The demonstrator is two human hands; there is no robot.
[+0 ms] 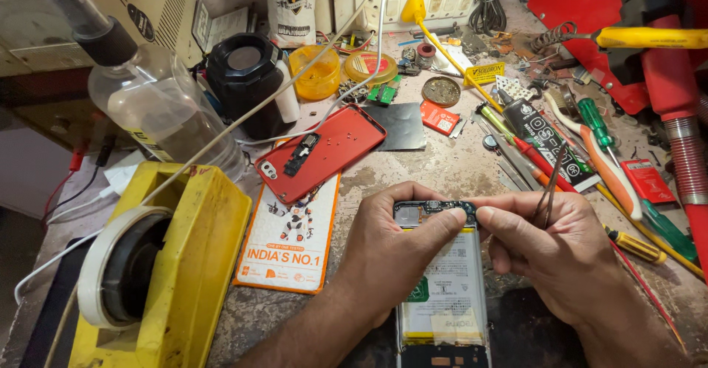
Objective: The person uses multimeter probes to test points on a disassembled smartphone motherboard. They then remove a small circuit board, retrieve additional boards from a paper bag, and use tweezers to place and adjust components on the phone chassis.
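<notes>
An opened phone [445, 287] lies face down in front of me, its battery and top circuit board exposed. My left hand [394, 246] grips its upper left side, the thumb pressing on the top board. My right hand [549, 254] rests at the upper right corner, thumb on the board, and holds thin metal tweezers [552, 184] that point upward between the fingers. A red phone back cover [318, 153] lies apart, further back on the bench.
A yellow tape dispenser [158, 272] stands at the near left beside a clear spray bottle [151, 91]. An orange-edged card [291, 239] lies under the red cover. Screwdrivers [612, 165], a glue tube [549, 147] and small parts crowd the right and back.
</notes>
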